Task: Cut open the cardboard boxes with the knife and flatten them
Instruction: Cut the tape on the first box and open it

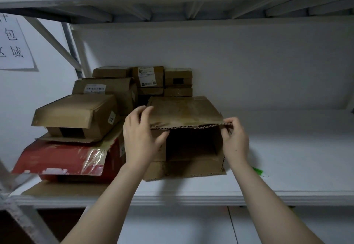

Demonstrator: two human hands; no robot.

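Left hand (139,138): gripped the left corner of the flap (183,111), thumb beneath. Right hand (234,140): pinched its right corner. Box (191,164): lay on its side on the shelf (277,148), mouth toward me. Left: red box (63,155). Behind: small boxes (148,79), stacked.

On the shelf (287,167) before you the open box (191,161) lies on its side, mouth toward you. Your left hand (140,138) grips the left corner of its top flap (183,111), your right hand (234,140) the right corner. Just beside it on the left, a wide box (63,157) rests on a flat sheet (57,189), with a smaller box (76,115) on top. Behind them, small boxes (149,77) are stacked against the back wall (249,67)
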